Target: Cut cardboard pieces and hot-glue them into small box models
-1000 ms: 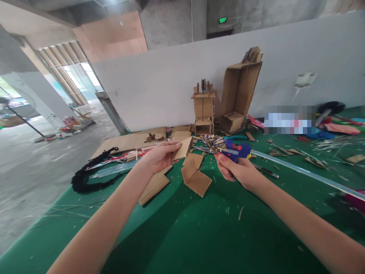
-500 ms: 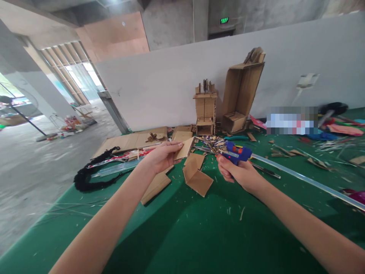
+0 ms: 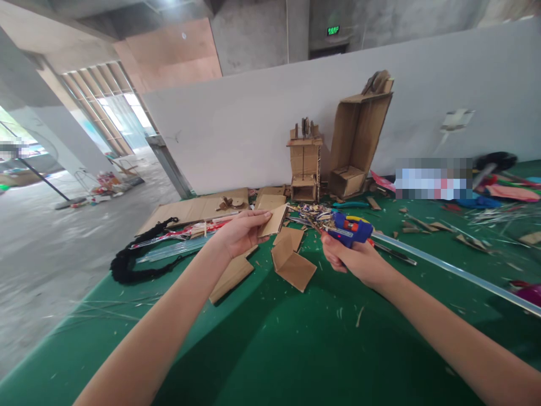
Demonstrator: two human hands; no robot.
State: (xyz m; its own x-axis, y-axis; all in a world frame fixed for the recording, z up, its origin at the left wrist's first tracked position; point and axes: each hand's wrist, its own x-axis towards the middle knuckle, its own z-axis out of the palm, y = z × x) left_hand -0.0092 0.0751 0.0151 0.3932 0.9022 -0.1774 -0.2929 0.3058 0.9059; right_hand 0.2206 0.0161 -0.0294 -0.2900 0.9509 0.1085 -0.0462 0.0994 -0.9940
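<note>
A small piece of cardboard (image 3: 275, 220) is pinched between the thumb and fingers of my left hand (image 3: 242, 232), raised over the table. My right hand (image 3: 351, 256) is wrapped round the handle of a blue hot glue gun (image 3: 351, 228), its front pointing left toward the cardboard. From the gun's back a long clear glue stick (image 3: 448, 263) runs out to the right. Below and between the hands lies a folded cardboard piece (image 3: 295, 266) on the green table. Another cardboard scrap (image 3: 234, 277) lies under my left wrist.
Two cardboard structures, a small one (image 3: 305, 160) and a taller one (image 3: 359, 135), stand against the white partition (image 3: 253, 129). Black yarn (image 3: 120, 265) and clear sticks (image 3: 173, 249) lie at left. Pliers (image 3: 351, 204) and scraps lie behind the glue gun.
The glue gun and my right hand have shifted very slightly. My left hand keeps the cardboard in nearly the same place.
</note>
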